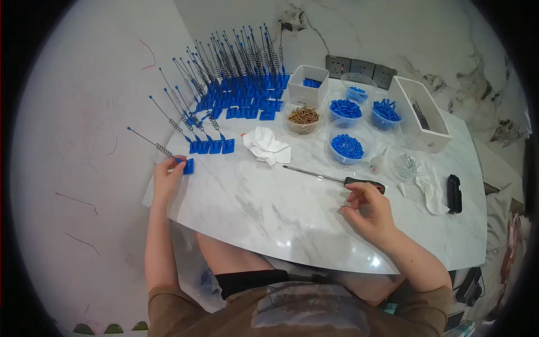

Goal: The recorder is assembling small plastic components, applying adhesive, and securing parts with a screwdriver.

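My left hand (167,175), at the table's left edge, pinches the lower end of a spring antenna (163,150) with a blue square base (189,166) and a blue tip. The antenna leans to the left, and its base is at the tabletop. Just behind it stand several like pieces in a short row (211,146). My right hand (368,210) is held over the table with thumb and fingers apart and nothing in them. Beside its fingertips lies a screwdriver (314,173) with a black and red handle, its shaft pointing left.
Many more blue-based spring antennas (241,92) crowd the back left. Tubs of brass screws (304,119), blue beads (347,147) and blue sleeves (345,109) stand right of them. White boxes (421,115), crumpled tissue (266,146) and a black object (454,194) are also about.
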{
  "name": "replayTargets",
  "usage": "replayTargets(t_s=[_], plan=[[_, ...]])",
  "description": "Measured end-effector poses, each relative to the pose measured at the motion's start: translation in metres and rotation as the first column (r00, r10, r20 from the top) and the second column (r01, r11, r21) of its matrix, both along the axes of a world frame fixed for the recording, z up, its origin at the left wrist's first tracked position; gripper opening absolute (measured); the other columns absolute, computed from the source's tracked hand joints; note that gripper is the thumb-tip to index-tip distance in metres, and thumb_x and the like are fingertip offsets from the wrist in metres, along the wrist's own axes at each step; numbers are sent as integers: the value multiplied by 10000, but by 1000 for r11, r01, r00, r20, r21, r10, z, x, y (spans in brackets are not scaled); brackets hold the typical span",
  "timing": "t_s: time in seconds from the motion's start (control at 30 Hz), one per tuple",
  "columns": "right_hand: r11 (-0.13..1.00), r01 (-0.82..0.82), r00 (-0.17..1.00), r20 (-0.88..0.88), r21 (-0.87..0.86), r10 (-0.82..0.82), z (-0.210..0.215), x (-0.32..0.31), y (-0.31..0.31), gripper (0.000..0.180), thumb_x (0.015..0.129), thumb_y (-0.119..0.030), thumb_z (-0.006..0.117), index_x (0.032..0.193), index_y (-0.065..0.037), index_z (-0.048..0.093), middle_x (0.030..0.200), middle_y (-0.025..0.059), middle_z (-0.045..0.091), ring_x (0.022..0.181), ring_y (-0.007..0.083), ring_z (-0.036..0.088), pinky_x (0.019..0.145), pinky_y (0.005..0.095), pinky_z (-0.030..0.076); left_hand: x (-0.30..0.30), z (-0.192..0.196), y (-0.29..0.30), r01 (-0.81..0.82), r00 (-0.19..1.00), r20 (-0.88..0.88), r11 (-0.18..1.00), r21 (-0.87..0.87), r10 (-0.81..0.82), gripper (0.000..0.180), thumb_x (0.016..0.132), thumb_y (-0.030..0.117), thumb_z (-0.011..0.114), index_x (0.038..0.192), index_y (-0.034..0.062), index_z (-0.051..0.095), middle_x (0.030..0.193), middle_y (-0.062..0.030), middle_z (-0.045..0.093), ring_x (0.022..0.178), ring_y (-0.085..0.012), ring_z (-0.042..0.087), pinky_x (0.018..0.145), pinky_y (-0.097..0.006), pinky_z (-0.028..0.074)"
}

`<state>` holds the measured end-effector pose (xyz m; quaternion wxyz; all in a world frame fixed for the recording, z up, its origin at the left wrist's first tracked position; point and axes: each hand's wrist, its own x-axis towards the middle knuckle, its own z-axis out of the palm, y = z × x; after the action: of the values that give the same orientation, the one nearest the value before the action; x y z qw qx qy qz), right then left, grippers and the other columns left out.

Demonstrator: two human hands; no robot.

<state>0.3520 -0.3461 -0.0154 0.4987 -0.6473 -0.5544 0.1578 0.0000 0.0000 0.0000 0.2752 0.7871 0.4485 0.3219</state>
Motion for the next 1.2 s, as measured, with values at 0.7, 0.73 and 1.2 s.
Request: replayTargets(t_s=[0.7,0.73,1.2], plan=[[999,-23,997,67,-22,25,4,4,1,380,790,-59,730,1140,-20,588,849,67,597,722,140,600,653,256,506,12,-29,38,13,975,224,999,-48,-2,199,873,97,651,1041,-3,685,843,-17,654,766,-55,563,655,-198,420],[999,-27,998,57,-24,28,4,3,1,374,793,-57,726,1138,-18,588,849,68,598,727,142,602,656,257,511,14,-29,38,-5,973,231,997,-79,23,199,874,98,651,1044,0,684,840,-15,653,773,-55,566,671,-199,423],[999,-31,995,99,-33,34,-2,5,2,326,798,-80,716,1103,-53,604,821,61,605,730,190,610,640,295,509,36,-2,-39,-379,891,381,868,321,248,434,830,58,685,1225,-10,520,1151,-102,588,956,-155,572,722,-292,472]])
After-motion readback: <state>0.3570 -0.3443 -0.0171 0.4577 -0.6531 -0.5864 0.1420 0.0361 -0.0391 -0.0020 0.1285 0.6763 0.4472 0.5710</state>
